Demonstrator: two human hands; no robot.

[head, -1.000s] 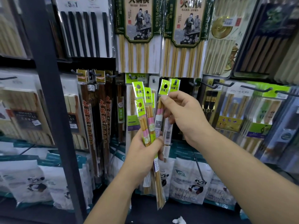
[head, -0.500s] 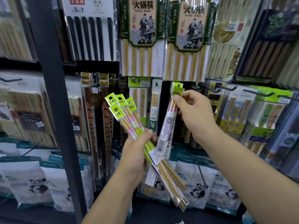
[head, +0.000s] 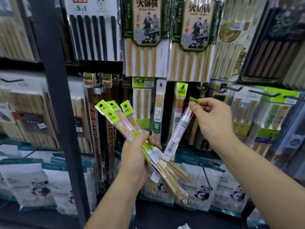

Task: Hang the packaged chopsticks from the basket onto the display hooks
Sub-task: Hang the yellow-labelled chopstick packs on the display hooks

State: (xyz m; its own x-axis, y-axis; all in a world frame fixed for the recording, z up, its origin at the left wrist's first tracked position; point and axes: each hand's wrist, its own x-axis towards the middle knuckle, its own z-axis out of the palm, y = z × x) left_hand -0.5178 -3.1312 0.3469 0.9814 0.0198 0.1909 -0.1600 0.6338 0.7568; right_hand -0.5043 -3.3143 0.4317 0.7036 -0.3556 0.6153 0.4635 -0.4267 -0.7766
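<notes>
A shop display wall is seen, filled with hanging packs of chopsticks on black hooks, and a dark upright post (head: 54, 96) stands at the left. Large hot-pot chopstick packs (head: 145, 37) hang at the top, and white bags with panda pictures (head: 38, 185) stand lower, near the bottom shelf. The basket is not visible.

In the middle, the left hand (head: 135, 156) is closed around a bundle of packaged chopsticks (head: 125, 123), which fans out with its green header cards up and to the left; about four headers can be counted. The right hand (head: 212, 119) pinches the green header of one single pack (head: 179, 129), held tilted, just right of a hook where one same pack (head: 180, 100) is already hung.

The task is judged to be partly done: at least one pack of this kind is on its hook, one is being brought toward the hook, and the bundle in the left hand is left to be hung. How many remain in the basket cannot be told.
</notes>
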